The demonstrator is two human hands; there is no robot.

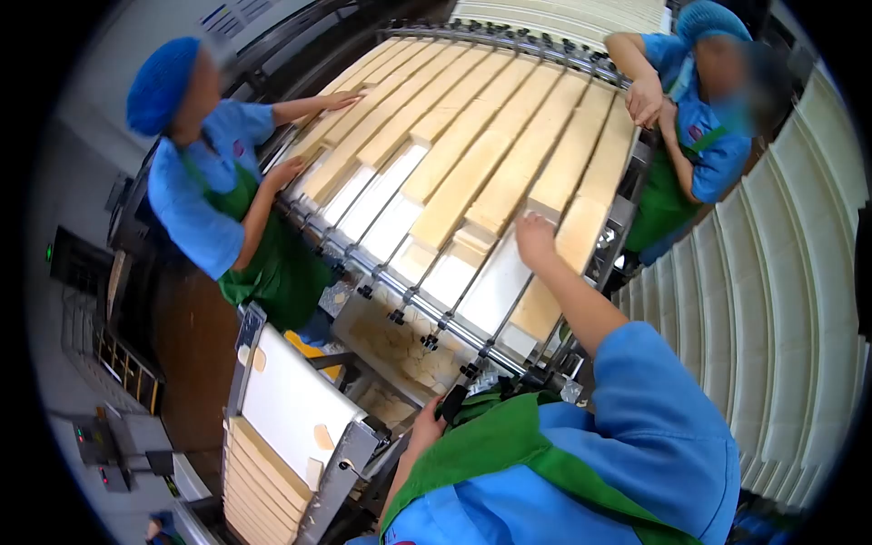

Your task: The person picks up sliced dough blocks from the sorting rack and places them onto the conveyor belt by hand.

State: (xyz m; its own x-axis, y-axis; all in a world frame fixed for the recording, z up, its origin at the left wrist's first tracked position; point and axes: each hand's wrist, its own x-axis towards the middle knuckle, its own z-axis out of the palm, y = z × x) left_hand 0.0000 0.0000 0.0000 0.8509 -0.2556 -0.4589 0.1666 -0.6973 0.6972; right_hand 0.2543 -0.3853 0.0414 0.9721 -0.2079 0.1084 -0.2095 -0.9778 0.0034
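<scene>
Touching a pale slab (565,174) — the right hand (536,238).

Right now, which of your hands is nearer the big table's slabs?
Right: the right hand is at the near end of one slab; the left hand is farther off, by the table's front edge.

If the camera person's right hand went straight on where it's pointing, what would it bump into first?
Probably the near end of a pale yellow strip, just past the fingertips of the right hand. They may already be touching; the depth is hard to tell.
</scene>
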